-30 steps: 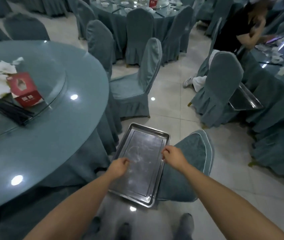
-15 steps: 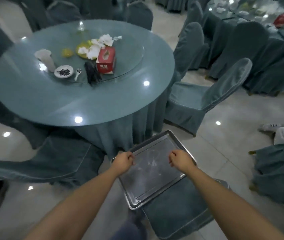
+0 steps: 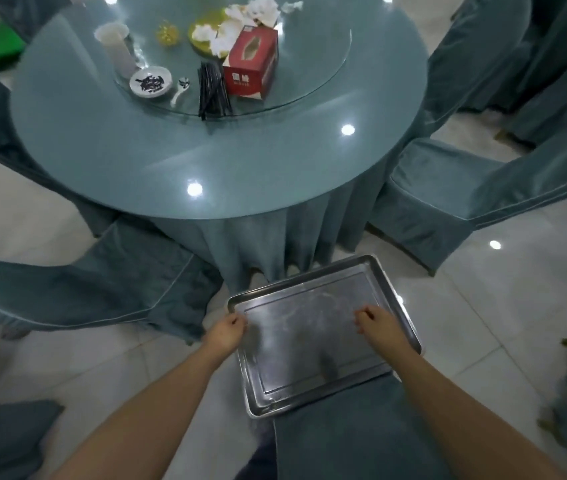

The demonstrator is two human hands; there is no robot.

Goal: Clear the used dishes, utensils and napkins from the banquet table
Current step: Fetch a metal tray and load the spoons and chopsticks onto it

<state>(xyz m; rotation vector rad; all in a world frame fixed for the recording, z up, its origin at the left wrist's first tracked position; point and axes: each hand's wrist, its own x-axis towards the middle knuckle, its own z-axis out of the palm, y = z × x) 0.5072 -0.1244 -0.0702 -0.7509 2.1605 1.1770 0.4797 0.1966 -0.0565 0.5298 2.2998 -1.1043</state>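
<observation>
Both hands hold 1 metal tray (image 3: 313,341) by its side rims. The left hand (image 3: 228,332) has its grip pinched on the left rim, fingers curled over the edge. The right hand (image 3: 377,323) has its grip curled on the right side of the tray, fingertips on the inner face near the rim. The tray is level, tilted slightly askew to the view, and sits above a chair seat (image 3: 351,441) just in front of the person.

The round table (image 3: 223,161) stands beyond the tray, with a glass turntable (image 3: 309,74) at its centre. On the turntable — all well apart from the tray:
- 1 red tissue box (image 3: 252,62), upright.
- Black chopsticks (image 3: 211,90), bundled just left of the box.
- 1 white spoon (image 3: 181,90), between chopsticks and small plate (image 3: 150,81).
- 1 cup (image 3: 117,46), blurred.
- Crumpled napkins (image 3: 257,10) on a yellow plate (image 3: 202,36), behind the box.

Covered chairs (image 3: 448,195) ring the table.
</observation>
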